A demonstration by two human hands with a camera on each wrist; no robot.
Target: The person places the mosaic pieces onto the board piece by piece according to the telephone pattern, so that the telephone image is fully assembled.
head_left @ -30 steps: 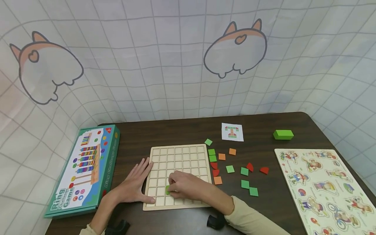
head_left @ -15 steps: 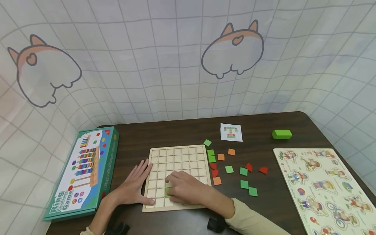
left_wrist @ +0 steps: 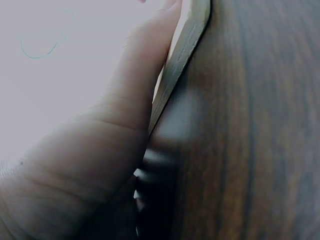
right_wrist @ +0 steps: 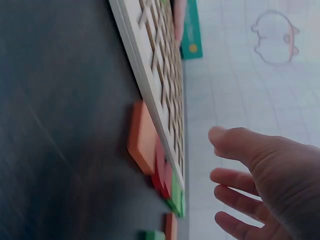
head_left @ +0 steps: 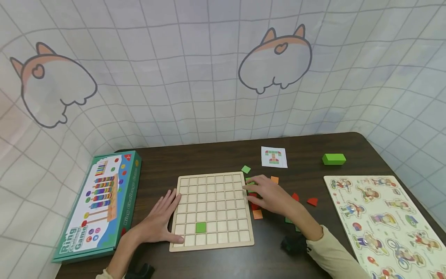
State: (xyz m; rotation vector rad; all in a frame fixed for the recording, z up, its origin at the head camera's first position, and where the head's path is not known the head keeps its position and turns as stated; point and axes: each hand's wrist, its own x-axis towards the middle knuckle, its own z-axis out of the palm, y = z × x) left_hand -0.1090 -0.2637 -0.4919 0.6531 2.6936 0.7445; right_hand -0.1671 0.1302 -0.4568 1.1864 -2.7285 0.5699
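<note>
A wooden grid board [head_left: 211, 190] lies on the table. One green square tile [head_left: 200, 227] sits in a cell of its second row from the front. My left hand [head_left: 158, 217] rests on the board's left edge, fingers spread and thumb on the near corner. Over the board's right edge hovers my right hand [head_left: 270, 195], fingers loosely extended, holding nothing. Beneath it are partly hidden green tiles [right_wrist: 176, 194], red rounded pieces [right_wrist: 161, 172] and an orange tile [head_left: 257, 214]. The right wrist view shows the right thumb and fingers apart, above these pieces.
A pattern card [head_left: 274, 157] lies behind the pieces. More loose pieces, including a red piece [head_left: 312, 202], lie to the right. A green block [head_left: 333, 159] stands at the back right, beyond a picture puzzle board [head_left: 385, 217]. A teal game box [head_left: 97, 205] is at left.
My right hand has let go of the green tile, leaving it in the cell, and moved right and back to the loose pieces. My left hand stays on the board.
</note>
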